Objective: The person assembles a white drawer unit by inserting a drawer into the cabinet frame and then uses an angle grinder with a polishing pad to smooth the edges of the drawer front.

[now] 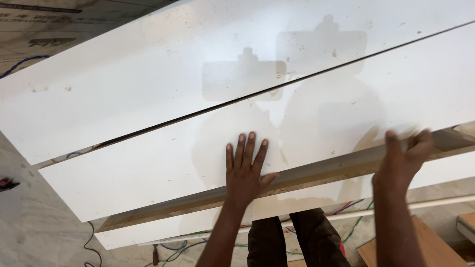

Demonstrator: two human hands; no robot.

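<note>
**Two hands on the near white panel, edge work at the front**

While the left hand lies flat and released on the near white panel, fingers spread, thumb hooked at the front edge, the right hand at three o'clock curls over that same edge, gripping it, though blur hides the fingertips. A dark gap runs between this panel and the far white panel at twelve o'clock. Risk as I read it: the panel overhangs its wooden frame, so an uneven push could tip it or pinch fingers at the lip. Loose cables by the feet at six could snag. At eleven o'clock, brown printed floor sheeting carries dark lettering.
</note>
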